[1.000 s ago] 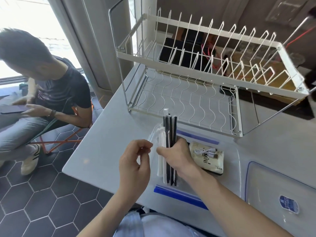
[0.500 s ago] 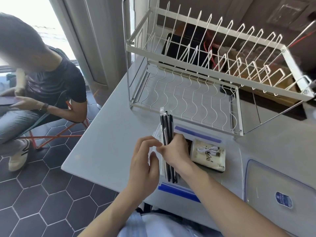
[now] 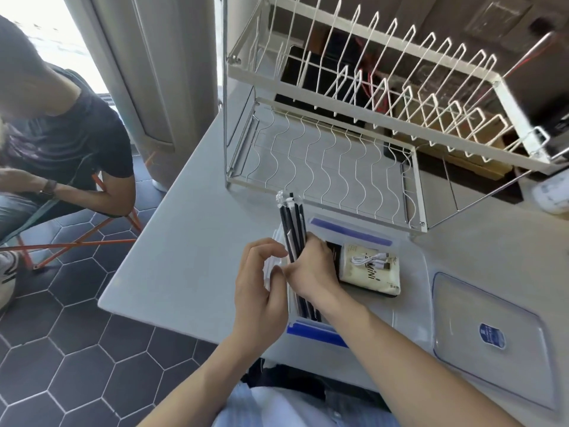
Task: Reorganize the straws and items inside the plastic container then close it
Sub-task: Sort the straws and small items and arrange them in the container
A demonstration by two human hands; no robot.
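A clear plastic container [image 3: 412, 266] with blue clasps sits open at the table's near edge. My right hand [image 3: 311, 269] grips a bundle of black wrapped straws [image 3: 292, 223], which stands tilted with its lower ends inside the container. Beside it, my left hand [image 3: 261, 288] curls its fingers against white wrapped straws [image 3: 271, 266] at the container's left side; whether it pinches them I cannot tell. A cream packet [image 3: 369, 272] with a coiled white cable [image 3: 371, 260] on top lies in the container's right part.
The container's clear lid [image 3: 489, 343] lies flat to the right. A white two-tier wire dish rack [image 3: 354, 118] stands just behind the container. A seated person [image 3: 61, 134] is at the left, off the table, above a dark hexagon-tiled floor.
My left hand has closed in from the left until it meets my right hand and the straws. The camera has come nearer; the black bundle stays upright in my right hand.
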